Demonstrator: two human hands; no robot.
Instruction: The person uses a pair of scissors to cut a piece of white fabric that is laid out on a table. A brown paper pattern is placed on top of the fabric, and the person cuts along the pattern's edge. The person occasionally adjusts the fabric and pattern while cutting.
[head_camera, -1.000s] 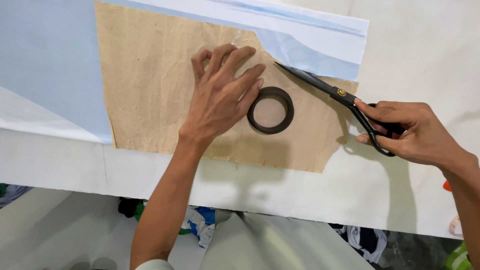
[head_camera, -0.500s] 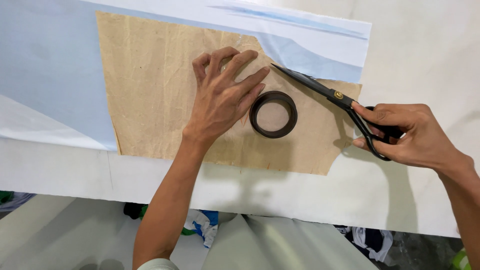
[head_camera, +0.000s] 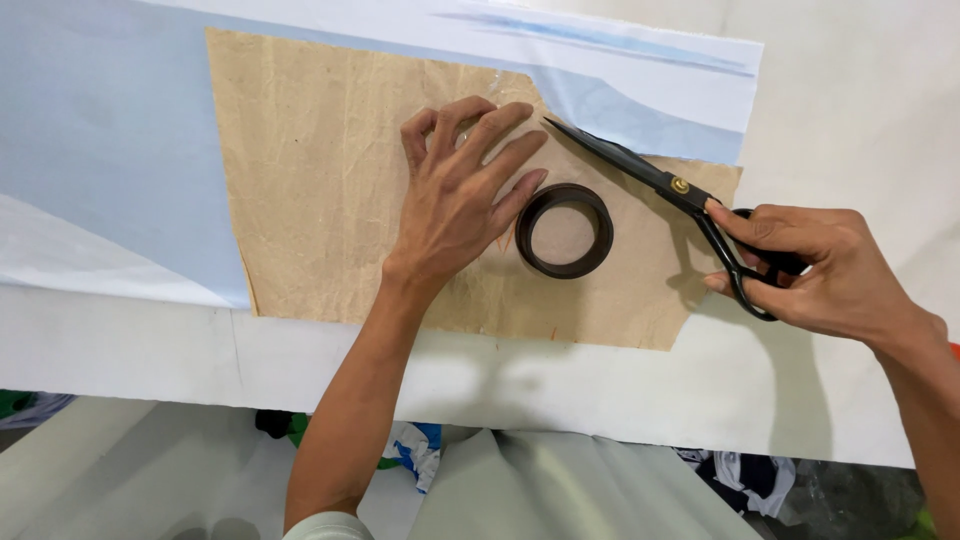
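White cloth covered the cutting table (head_camera: 860, 90), and over it lay a pale blue fabric (head_camera: 110, 170) with a brown paper pattern (head_camera: 310, 180) on top. The person's left hand (head_camera: 455, 205) was pressed flat on the paper, fingers spread, fingertips near its upper edge. Just beside that hand, to its right, sat a black ring-shaped weight (head_camera: 566, 230). The right hand (head_camera: 815, 270) gripped the loops of the black scissors (head_camera: 665, 180), fingers closed through them. The scissors' long axis ran on a slant, from the handles at lower right up to the tip at upper left, along the pattern's angled edge. The tip pointed toward the left fingertips and lay close to them, blades nearly closed as far as I could tell.
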